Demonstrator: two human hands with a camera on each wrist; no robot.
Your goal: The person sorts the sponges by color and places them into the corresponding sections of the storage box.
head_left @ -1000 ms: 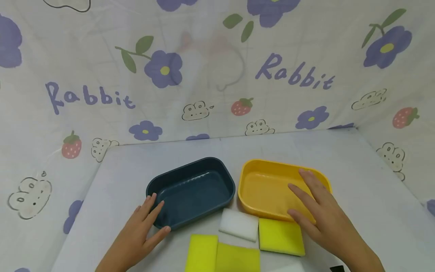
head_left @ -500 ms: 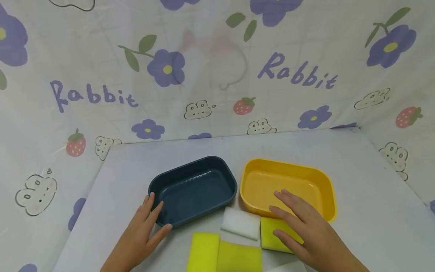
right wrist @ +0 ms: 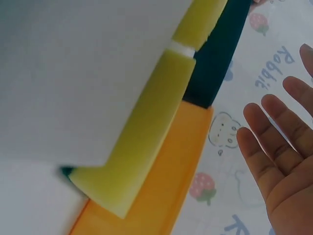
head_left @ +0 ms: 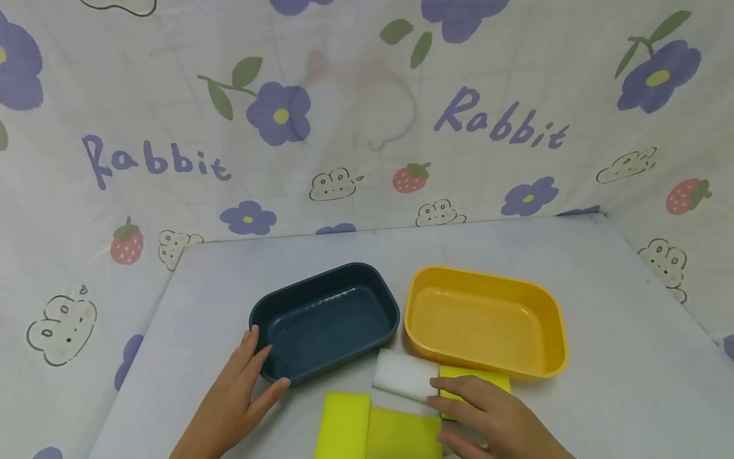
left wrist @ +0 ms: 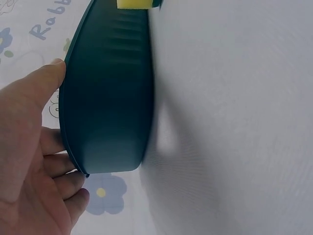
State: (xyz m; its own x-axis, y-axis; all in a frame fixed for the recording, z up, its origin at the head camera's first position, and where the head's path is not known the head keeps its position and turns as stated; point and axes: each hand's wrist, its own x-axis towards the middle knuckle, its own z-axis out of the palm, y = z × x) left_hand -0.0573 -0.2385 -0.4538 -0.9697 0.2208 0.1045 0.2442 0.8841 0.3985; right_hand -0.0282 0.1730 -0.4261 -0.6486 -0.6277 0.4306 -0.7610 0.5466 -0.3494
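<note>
My left hand (head_left: 229, 395) rests at the near left corner of a dark blue tray (head_left: 332, 331), its fingers relaxed and touching the rim. In the left wrist view the thumb (left wrist: 49, 78) lies against that tray's (left wrist: 107, 98) edge. My right hand (head_left: 493, 417) hovers with extended fingers over a yellow sponge (head_left: 478, 377), partly hiding it; nothing is held. Beside it lies a white sponge (head_left: 406, 373). Closer to me are two more yellow sponges, one on the left (head_left: 344, 424) and another on the right (head_left: 404, 433). The right wrist view shows the right hand (right wrist: 288, 152) with its fingers apart.
A yellow tray (head_left: 482, 319) stands to the right of the blue one, with a narrow gap between them. Both trays hold nothing. The white tabletop (head_left: 619, 357) meets a patterned cloth (head_left: 355, 127) at the back and sides.
My right hand has moved from over the yellow tray towards me and leftward, down over the sponges. My left hand has stayed at the blue tray.
</note>
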